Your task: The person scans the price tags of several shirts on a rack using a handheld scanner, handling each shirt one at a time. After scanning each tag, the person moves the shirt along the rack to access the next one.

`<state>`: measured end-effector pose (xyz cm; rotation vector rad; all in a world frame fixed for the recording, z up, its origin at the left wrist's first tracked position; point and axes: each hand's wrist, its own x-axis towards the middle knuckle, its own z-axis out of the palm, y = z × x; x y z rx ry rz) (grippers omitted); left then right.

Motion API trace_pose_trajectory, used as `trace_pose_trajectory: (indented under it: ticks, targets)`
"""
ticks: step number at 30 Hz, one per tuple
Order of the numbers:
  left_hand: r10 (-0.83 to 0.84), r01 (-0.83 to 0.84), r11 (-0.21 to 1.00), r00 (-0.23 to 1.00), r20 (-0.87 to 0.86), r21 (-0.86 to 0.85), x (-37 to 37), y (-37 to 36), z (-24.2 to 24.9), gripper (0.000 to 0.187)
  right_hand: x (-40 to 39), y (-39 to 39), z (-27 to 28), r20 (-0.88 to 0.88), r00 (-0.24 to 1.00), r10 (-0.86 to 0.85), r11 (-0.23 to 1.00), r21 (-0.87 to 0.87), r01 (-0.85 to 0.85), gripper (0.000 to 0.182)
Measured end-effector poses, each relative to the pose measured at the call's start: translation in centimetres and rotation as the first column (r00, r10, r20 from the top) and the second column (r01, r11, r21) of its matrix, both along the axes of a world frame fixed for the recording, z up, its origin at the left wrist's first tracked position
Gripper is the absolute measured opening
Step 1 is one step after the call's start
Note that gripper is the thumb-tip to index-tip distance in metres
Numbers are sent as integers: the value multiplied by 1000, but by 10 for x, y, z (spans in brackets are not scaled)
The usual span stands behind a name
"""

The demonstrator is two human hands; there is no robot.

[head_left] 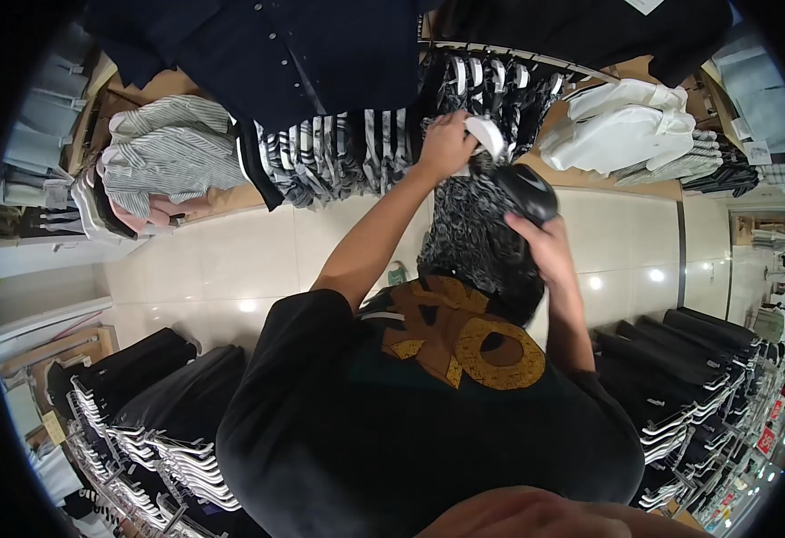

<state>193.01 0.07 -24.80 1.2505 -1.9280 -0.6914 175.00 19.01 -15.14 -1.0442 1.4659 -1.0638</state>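
My left hand (pixel 449 143) is closed at the white hanger (pixel 486 137) of a black-and-grey patterned garment (pixel 460 224). The garment hangs down in front of my chest. My right hand (pixel 539 240) grips a black handheld device (pixel 527 192) with a rounded, glossy head, its thumb along the side. The device's head overlaps the upper right part of the garment, just right of the hanger. The lower part of the device is hidden by the hand and the dark fabric.
Ahead is a rail (pixel 527 57) of patterned garments on white hangers. A navy shirt (pixel 294 63) hangs above. Striped shirts (pixel 173 148) are at left, white tops (pixel 621 130) at right. Black trousers (pixel 177 386) hang on racks beside me, over a tiled floor (pixel 204 269).
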Motion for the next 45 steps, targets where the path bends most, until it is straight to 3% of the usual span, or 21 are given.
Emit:
trace_pose_trajectory:
  ticks: [3,6,8,9,13,14,16,17,18,21,24,26,28,30,32,33,34,37,39,41,45]
  targets:
    - [125,-126,991,992,35,36,-2,-36,-50,47,10,-64,-64,44,999,-1,1000,10,1,28]
    - [170,-178,981,981,96,80,2,-72,-58,55,14,-125,-87,-55,998,23,998,-60,-26,24]
    - [209,-210,975,978,29,66,11,-89,-44,55,12,-164,-105,-219,975,35,999,29,-30,35]
    - [277,-276,961,961,-20,24,16,-95,-37,54,13,-183,-121,-218,976,-15,990,-139,-16,34]
    - [426,-434,898,898,-111,-64,51,-96,-31,54,15,-240,-150,-265,962,-62,976,-219,3,37]
    - [442,-453,886,890,-113,-101,61,-92,-26,56,16,-248,-149,-262,964,-48,976,-218,-10,37]
    - [544,-559,799,829,-128,-222,78,-85,-24,62,21,-264,-165,-444,896,-13,998,-64,-17,43]
    - [590,-595,762,800,-105,-254,88,-83,-23,67,21,-274,-193,-386,922,-15,990,-137,-41,47]
    - [638,-649,756,760,-124,-88,94,-77,-10,72,23,-276,-206,-379,925,-3,990,-134,-51,47]
    - [666,-680,728,731,-151,-87,118,-86,-7,82,30,-270,-240,-506,862,-19,991,-126,-52,44]
    - [590,-587,777,805,-60,-228,143,-111,5,100,33,-265,-274,-392,917,-76,984,-178,5,40]
    - [566,-527,781,824,21,-335,157,-134,14,103,33,-260,-280,-416,908,-45,985,-169,-28,39]
    - [564,-512,780,824,51,-358,174,-166,19,105,34,-258,-279,-524,847,-87,916,-377,-138,39]
    - [556,-491,785,828,79,-379,188,-201,22,108,37,-252,-274,-605,792,-87,896,-396,-204,45]
    - [605,-508,773,771,199,-380,201,-232,24,117,52,-241,-244,-530,831,-168,927,-371,-49,52]
    - [593,-500,783,779,202,-369,206,-244,32,117,55,-239,-244,-505,856,-114,953,-300,-49,71]
    - [597,-518,793,765,242,-320,211,-256,44,117,62,-236,-239,-510,852,-119,957,-287,-37,71]
    - [575,-535,818,748,332,-211,230,-295,71,118,86,-234,-218,-664,746,-51,907,-343,-243,77]
    - [573,-521,817,683,452,-249,259,-331,70,123,105,-237,-226,-645,764,-40,907,-344,-243,79]
    - [579,-470,815,690,434,-340,292,-370,64,122,123,-242,-248,-617,787,-21,886,-376,-271,85]
    - [599,-364,788,640,481,-497,333,-416,56,124,165,-267,-235,-574,817,-59,874,-425,-235,84]
